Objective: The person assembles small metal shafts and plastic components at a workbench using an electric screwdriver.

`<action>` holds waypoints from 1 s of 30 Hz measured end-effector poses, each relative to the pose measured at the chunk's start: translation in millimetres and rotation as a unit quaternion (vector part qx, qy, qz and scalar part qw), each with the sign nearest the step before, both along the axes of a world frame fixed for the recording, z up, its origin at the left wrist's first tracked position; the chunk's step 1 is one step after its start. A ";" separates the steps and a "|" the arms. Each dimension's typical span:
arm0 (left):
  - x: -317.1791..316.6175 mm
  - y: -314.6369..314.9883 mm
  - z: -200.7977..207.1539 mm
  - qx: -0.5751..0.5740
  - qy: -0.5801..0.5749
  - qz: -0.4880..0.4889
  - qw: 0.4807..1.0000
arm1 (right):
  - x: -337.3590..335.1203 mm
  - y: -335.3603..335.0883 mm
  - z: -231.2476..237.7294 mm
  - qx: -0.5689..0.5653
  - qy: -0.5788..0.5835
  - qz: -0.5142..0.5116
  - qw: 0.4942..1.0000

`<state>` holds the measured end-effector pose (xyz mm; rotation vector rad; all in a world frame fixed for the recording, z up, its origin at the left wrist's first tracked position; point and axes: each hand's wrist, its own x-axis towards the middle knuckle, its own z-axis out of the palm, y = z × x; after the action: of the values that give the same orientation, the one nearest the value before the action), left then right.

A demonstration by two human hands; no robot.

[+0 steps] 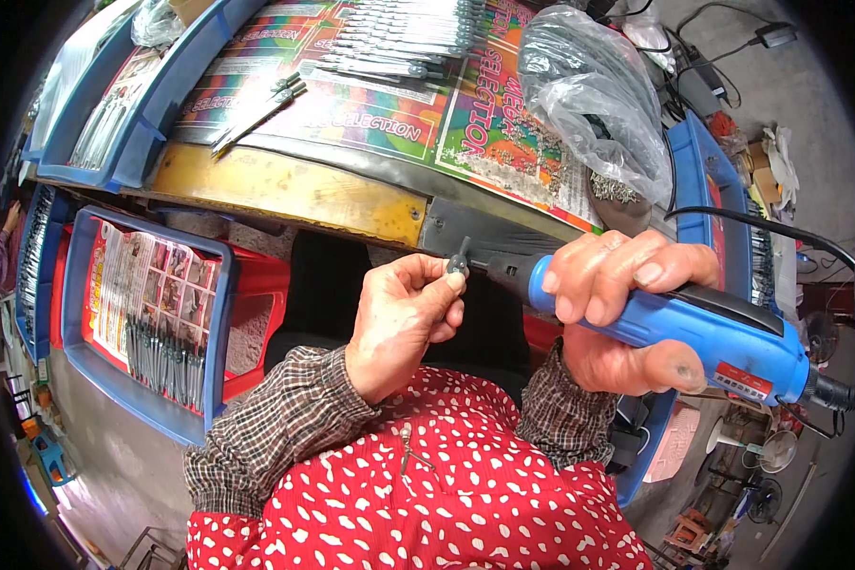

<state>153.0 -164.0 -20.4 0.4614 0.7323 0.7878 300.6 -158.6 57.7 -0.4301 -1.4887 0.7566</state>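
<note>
My right hand (627,313) is wrapped round a blue electric screwdriver (708,344), whose dark nose points left. Between the thumb and fingers of my left hand (404,318) is pinched a small dark grey part (457,266) with a thin upper end; the rest of it is hidden by the fingers. The screwdriver's bit meets this part or comes very close to it; I cannot tell which. Both hands are in front of the table's yellow edge (285,193).
Slim grey tools (404,43) lie in rows on the printed table cover, with a few more (256,116) nearer. Tiny metal pieces (532,157) are scattered beside a clear plastic bag (594,95). A blue tray (152,323) of similar tools stands left. The screwdriver's black cable (769,223) runs right.
</note>
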 end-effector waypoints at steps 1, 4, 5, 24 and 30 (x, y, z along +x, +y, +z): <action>1.1 0.5 -0.9 -0.001 -0.002 0.004 1.000 | -0.2 -0.3 0.0 0.004 0.002 -0.003 1.000; 3.8 -0.4 -3.5 0.013 0.009 0.014 1.000 | 1.3 -1.5 0.3 0.004 0.007 0.006 1.000; 4.2 -0.5 -3.2 0.012 0.009 0.015 1.000 | 0.9 -1.3 0.5 0.003 0.007 0.006 1.000; 4.2 -1.5 -1.8 0.013 0.037 0.018 0.999 | -0.7 2.9 -3.6 -0.014 0.001 0.018 1.000; 5.3 -1.9 -1.1 0.006 0.038 0.018 0.999 | -1.7 11.4 0.7 -0.044 -0.024 0.064 0.997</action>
<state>158.3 -165.9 -21.5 0.4930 0.8093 0.8125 299.0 -147.2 58.5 -0.4237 -1.5427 0.9221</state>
